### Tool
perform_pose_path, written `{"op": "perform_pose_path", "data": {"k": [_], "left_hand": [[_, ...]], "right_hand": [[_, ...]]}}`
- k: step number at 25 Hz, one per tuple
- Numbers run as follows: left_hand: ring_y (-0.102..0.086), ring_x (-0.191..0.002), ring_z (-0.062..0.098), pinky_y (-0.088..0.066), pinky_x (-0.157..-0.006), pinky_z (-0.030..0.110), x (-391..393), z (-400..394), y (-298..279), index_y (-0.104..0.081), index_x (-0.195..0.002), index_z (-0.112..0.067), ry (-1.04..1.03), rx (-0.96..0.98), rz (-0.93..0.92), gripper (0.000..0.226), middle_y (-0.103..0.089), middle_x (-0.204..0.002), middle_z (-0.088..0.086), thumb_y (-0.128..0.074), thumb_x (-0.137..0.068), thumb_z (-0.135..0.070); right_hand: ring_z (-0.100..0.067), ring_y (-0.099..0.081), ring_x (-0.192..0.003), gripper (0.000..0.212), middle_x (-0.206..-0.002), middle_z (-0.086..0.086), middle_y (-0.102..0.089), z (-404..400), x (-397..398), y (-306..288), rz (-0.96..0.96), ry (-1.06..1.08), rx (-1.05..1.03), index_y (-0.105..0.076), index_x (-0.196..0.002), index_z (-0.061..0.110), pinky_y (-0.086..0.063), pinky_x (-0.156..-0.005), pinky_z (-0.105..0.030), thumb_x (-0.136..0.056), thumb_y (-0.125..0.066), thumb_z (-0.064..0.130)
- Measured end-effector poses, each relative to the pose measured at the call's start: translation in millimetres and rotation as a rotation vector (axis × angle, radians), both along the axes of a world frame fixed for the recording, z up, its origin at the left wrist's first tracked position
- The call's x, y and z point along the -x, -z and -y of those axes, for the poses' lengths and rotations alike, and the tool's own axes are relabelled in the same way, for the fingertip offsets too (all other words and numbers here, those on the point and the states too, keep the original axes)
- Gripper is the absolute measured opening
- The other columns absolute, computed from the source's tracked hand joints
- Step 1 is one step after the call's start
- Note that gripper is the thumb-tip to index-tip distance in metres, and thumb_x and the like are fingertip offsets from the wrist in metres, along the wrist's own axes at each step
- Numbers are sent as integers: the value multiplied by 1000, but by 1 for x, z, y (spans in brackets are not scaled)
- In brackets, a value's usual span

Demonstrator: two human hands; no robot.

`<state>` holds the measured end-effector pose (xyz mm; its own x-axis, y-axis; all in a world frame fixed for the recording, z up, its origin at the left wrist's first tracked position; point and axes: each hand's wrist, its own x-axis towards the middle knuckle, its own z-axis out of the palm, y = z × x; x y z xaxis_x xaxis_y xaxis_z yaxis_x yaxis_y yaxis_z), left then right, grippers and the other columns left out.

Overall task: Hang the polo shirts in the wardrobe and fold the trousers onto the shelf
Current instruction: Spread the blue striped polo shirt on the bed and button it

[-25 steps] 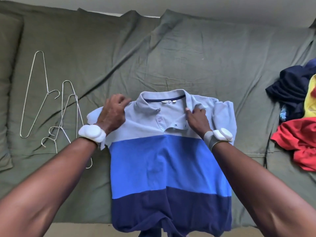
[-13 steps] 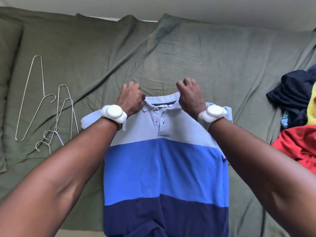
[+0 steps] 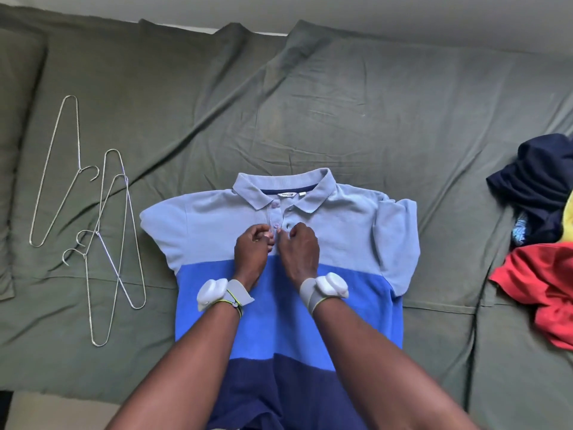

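Polo shirt (image 3: 288,305) lies flat, front up, on a green sheet (image 3: 279,113) that covers a sofa or bed; collar points away from the person, hem hangs over the near edge. Three bands of colour: pale blue at the chest, mid blue in the middle, navy at the bottom. Both short sleeves spread out to the sides, the one on the right folded partly over itself. Left hand (image 3: 251,254) and right hand (image 3: 299,252) sit close together on the button strip (image 3: 277,217) below the collar, fingers curled, each pinching the cloth at the strip's lower end; fingertips nearly meet just under the lower visible button. Whether a button is between them, cannot tell. Each wrist carries a white device on a grey band (image 3: 325,287). To the left of the shirt, well apart from it, three wire hangers (image 3: 102,237) lie on the sheet, two of them crossed over each other, the third alone farther left. At the right edge, a heap of clothes: a dark navy piece (image 3: 539,181) at the far end, a red piece (image 3: 542,283) nearer, a strip of yellow (image 3: 569,218) between them at the frame's edge. A green cushion (image 3: 15,150) sits at the far left.
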<state>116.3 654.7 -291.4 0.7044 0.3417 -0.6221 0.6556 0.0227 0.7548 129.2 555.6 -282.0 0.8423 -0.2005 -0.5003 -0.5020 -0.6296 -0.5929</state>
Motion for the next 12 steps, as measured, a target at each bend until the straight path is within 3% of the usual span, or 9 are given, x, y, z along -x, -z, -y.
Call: {"op": "perform_pose_path", "data": {"k": [3, 6, 9, 12], "left_hand": [[-61, -71, 11, -53, -62, 19, -7, 0, 2, -69, -94, -10, -36, 33, -9, 23, -69, -81, 1, -53, -91, 6], [-59, -69, 13, -52, -65, 26, -13, 0, 8, -71, -86, -16, -48, 91, -26, 22, -70, -78, 0, -59, -87, 2], [-61, -67, 11, -53, -71, 31, -15, 6, 11, -71, -76, -21, -57, 8, -43, 7, -73, -76, -2, -73, -81, -16], [-64, -68, 17, -52, -70, 30, -20, 15, 7, -70, -70, -18, -82, -194, -68, 11, -72, -70, -1, -75, -77, -23]], "right_hand": [[-37, -57, -98, 38, -110, -14, -56, -12, -1, 3, 2, -33, 112, -54, -107, 9, -46, -78, -41, -92, -54, 44], [-37, -58, -102, 33, -114, -15, -57, -14, -5, 4, -10, -29, 135, -56, -111, 9, -45, -78, -39, -97, -49, 38], [-38, -58, -95, 23, -105, -16, -62, -16, -11, 0, -43, 98, 80, -59, -98, 8, -40, -72, -36, -92, -48, 27], [-36, -52, -78, 10, -86, -17, -64, -19, -15, -3, -47, 265, -23, -49, -72, 11, -33, -62, -34, -81, -49, 15]]}}
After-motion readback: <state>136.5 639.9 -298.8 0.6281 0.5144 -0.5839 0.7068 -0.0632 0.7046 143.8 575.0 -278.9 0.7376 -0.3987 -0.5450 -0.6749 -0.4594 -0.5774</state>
